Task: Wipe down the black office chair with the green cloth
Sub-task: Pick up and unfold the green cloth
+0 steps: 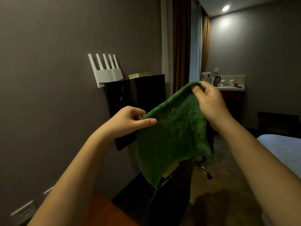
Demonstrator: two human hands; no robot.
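The green cloth (172,137) hangs in the air between both hands, well above the black office chair (172,203) and touching nothing else. The left hand (128,121) pinches the cloth's left edge, thumb laid along the front and fingers curled behind. The right hand (211,103), held higher, pinches the upper corner, with the fabric folded over its fingertips. Gripping at two separated points pulls the top edge into a slanting line and lets the rest drop flat. That looks like a way to open the cloth out and find a usable face, perhaps before folding it into a pad for wiping.

The cloth is a thick terry square, deep green with paler, yellowish worn patches near its middle. Its pile is fuzzy and loose threads stand off the upper edge. The lower corner tapers to a point that hangs just over the chair.

The chair sits low in the view, directly under the cloth. It is very dark against a dim floor, so I cannot tell for sure which part faces up, though a thin curved frame edge and a chrome base (203,167) with a caster show. Wiping has not yet begun, judging by the gap between cloth and chair.

Behind, white routers (107,74) stand on a wall shelf. A kettle (215,79) rests on a far surface (231,88), and a bed (286,149) edges in at right.
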